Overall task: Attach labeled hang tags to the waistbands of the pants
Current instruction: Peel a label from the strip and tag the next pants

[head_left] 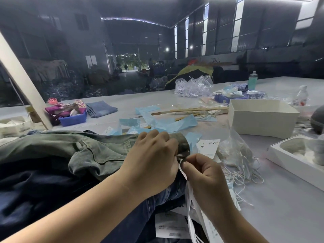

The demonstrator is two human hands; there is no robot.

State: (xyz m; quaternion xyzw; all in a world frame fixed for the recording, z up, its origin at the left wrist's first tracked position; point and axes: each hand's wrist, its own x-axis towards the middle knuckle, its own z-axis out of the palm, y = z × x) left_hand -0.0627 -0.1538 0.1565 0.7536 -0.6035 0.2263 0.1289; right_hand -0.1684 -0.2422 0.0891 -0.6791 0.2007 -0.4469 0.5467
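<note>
Olive-green pants point(91, 151) lie on a pile of dark denim at the left. My left hand point(154, 158) grips their waistband point(183, 142) at its right end, fingers curled over the fabric. Just right of it, my right hand point(205, 176) pinches a belt loop or tag string at the waistband edge. White hang tags point(192, 213) dangle under my right hand. Another white tag point(207, 146) with dark print lies on the table behind. A clear bag of white tag strings point(240, 158) sits to the right.
Blue paper scraps point(168, 123) and wooden sticks point(194, 110) litter the grey table point(280, 207). A white cardboard box point(261, 118) and a white tray point(296, 156) stand at the right. A blue bin point(73, 118) and folded jeans point(100, 107) sit far left.
</note>
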